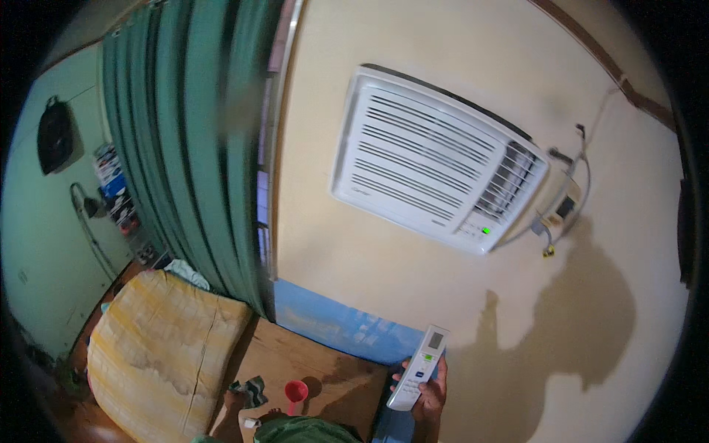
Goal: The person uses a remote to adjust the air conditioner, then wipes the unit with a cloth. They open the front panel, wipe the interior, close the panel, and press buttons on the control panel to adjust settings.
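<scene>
At lower centre-right of the frame, I am gripping the white remote control (419, 368) in my right hand (428, 395), fingers wrapping its lower half. It is looking light, rigid, smooth-cased; mid-body hold suits. Left hand is not showing.

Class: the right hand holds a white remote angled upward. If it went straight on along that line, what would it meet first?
Probably the cream wall just below the air conditioner; depth is unclear. The right hand holds the remote.
</scene>
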`<state>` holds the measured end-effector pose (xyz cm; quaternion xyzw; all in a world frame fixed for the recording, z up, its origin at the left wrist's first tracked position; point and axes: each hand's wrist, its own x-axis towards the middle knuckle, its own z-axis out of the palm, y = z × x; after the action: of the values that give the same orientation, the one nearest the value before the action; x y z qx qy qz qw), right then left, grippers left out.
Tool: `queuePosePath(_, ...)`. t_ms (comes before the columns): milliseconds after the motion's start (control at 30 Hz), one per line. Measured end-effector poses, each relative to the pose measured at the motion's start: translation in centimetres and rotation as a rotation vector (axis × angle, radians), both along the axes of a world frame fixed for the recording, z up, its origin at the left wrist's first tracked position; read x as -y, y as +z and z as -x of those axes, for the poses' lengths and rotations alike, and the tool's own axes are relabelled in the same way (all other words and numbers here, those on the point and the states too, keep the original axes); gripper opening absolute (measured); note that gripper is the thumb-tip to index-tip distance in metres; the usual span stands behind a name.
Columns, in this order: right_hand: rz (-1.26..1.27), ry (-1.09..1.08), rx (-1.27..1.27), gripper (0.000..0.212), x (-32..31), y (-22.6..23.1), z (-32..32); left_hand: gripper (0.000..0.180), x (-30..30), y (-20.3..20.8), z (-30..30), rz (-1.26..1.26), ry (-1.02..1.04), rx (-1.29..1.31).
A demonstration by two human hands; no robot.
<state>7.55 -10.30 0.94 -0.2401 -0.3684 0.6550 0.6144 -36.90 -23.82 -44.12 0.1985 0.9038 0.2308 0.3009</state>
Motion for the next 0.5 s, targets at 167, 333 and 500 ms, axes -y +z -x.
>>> queuePosePath(167, 0.012, 0.040, -0.071, 0.086, 0.4, -0.4, -0.8, 0.040, -2.0, -0.8, 0.6, -0.008, -0.209, -0.055)
queuePosePath(333, 0.024, 0.034, -0.064, 0.088, 0.8, -0.6, -1.5, 0.040, 0.0, -2.1, 0.8, 0.081, -0.198, 0.014)
queuePosePath(500, 0.058, 0.053, -0.088, 0.093, 1.2, -0.5, -1.8, 0.040, 3.5, -2.8, 0.6, 0.132, -0.155, 0.028)
